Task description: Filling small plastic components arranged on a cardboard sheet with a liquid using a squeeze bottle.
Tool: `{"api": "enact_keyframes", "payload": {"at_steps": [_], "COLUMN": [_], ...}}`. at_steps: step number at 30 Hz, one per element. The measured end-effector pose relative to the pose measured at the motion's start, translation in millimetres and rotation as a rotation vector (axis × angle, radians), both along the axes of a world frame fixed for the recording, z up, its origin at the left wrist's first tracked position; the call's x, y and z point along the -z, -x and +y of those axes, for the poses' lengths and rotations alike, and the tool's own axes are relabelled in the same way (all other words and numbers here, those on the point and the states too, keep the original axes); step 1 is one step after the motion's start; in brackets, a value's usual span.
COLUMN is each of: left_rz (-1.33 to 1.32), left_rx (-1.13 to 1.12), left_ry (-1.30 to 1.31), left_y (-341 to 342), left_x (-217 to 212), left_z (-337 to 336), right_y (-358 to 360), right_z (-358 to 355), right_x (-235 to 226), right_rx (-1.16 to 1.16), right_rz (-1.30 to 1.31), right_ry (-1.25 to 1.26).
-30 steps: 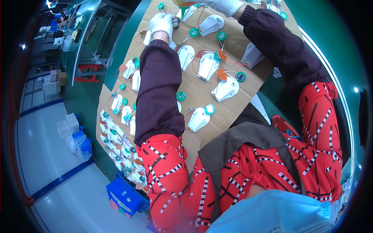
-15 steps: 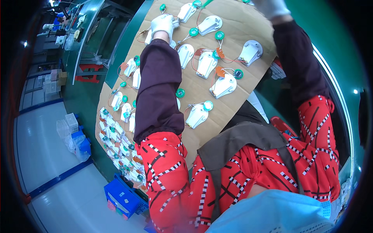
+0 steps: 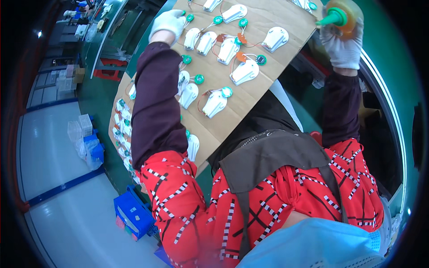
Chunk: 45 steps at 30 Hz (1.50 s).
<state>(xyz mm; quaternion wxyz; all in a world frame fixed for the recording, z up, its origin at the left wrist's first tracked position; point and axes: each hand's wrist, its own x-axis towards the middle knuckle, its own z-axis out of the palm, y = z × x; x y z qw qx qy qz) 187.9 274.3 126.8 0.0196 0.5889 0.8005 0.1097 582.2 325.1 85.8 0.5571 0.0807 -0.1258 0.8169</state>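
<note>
Since half a second ago, the right hand (image 3: 344, 42) has come back from beyond the top edge and now sits at the upper right, off the right rim of the board (image 3: 268, 67). Its gloved fingers are clenched around a bottle (image 3: 346, 15) with an amber body and a green nozzle; the nozzle points left, toward the board's far right corner. That bottle was not in sight earlier.

Across the board, the left hand (image 3: 167, 24) has stayed at the far left edge. It wears a white glove, and its fingers rest curled on the cardboard just beside a white shell (image 3: 191, 39) and a small green disc (image 3: 190, 18). Whether they pinch anything, I cannot tell.

Brown cardboard makes up the board, which lies tilted across the green bench (image 3: 105, 96). On it sit rows of white shells, each wired to a green disc, some with an orange tab (image 3: 241, 38). One shell (image 3: 244, 71) lies near the middle, another (image 3: 214, 103) nearer the person, with its disc (image 3: 226, 92) just beside it. More shells run down the board's left side, partly hidden behind the dark left sleeve (image 3: 156, 102).

Down on the floor to the left stands a blue crate (image 3: 132, 214), and farther left lie clear bags (image 3: 82, 134).
</note>
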Motion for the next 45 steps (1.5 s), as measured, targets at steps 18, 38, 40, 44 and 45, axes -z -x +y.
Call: {"api": "enact_keyframes", "payload": {"at_steps": [18,38,40,44,45], "left_rz": [-0.169,-1.032,-1.052,-1.109,-1.308], "left_rx": [-0.926,-0.855,-0.826,-0.681,-0.570], "left_ry": [-0.773,-0.776,-0.862,-1.390,-1.519], "left_y": [-123.0,-122.5,-107.7,-76.3,-69.7], "left_x": [41.1,65.8,74.0,91.5,80.3], "left_z": [-529.0,-603.1,-623.6,-673.4,-680.5], "right_y": [182.3,195.3,216.0,261.9,269.5], "right_z": [-231.4,-348.4,-367.4,-410.6,-427.6], "right_x": [44.2,-6.3,1.5,24.4,17.8], "right_rx": [-0.800,-0.758,-0.839,-0.896,-0.882], "right_rz": [-0.348,-0.499,-0.427,-0.418,-0.423], "right_ry": [-0.123,-0.163,-0.258,-0.406,-0.401]}}
